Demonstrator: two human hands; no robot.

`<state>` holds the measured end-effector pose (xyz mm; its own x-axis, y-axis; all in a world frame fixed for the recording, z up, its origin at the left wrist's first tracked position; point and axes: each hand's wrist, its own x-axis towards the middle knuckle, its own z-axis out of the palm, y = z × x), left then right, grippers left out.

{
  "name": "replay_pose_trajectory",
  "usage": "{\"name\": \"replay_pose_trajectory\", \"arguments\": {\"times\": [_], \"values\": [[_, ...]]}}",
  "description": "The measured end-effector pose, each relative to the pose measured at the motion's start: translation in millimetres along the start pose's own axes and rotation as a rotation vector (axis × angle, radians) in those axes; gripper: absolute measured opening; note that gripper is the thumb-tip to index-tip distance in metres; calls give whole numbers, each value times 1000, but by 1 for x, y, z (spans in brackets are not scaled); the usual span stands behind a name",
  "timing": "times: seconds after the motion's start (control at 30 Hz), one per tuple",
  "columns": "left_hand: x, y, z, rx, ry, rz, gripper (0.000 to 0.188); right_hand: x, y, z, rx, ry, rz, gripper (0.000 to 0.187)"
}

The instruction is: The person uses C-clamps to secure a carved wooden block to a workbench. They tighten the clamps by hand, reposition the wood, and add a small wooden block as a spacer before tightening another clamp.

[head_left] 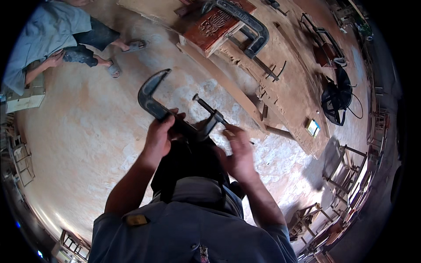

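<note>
In front of my body I hold a dark metal C-clamp (150, 104), its curved jaw pointing up and to the left. My left hand (157, 139) is closed around the middle of its frame. At the clamp's other end, the threaded screw passes through the frame, with a round pad at its tip. My right hand (240, 153) has its fingers closed at the screw's handle end, slightly smeared by motion. A gap separates the screw pad from the far jaw, with nothing between them.
Ahead, a rough wooden workbench (287, 105) carries a carved reddish wooden block (218, 25) with another C-clamp (259, 31) on it. A black mesh item (337, 98) lies at the right. Someone in sandals (57, 26) is at the far left. Wooden frames (346, 173) stand at right.
</note>
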<state>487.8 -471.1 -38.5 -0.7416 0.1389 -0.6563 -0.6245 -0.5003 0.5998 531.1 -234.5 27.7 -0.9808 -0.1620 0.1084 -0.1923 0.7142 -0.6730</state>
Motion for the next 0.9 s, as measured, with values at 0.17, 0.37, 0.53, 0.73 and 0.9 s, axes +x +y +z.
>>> {"name": "replay_pose_trajectory", "arguments": {"times": [0.17, 0.37, 0.53, 0.73, 0.9], "values": [[53, 9, -9, -50, -34, -94, 31, -42, 90, -17, 297, 124, 822, 20], [111, 6, -13, -125, -135, -177, 29, -27, 113, 22, 1080, 239, 945, 70], [147, 12, -6, -157, -181, -185, 30, 7, 129, 49, 1235, 394, 852, 45], [163, 22, 2, -140, -229, -199, 26, 19, 140, 61, 1042, 436, 746, 38], [172, 22, 4, -162, -255, -201, 26, 28, 135, 56, 702, 382, 647, 42]]}}
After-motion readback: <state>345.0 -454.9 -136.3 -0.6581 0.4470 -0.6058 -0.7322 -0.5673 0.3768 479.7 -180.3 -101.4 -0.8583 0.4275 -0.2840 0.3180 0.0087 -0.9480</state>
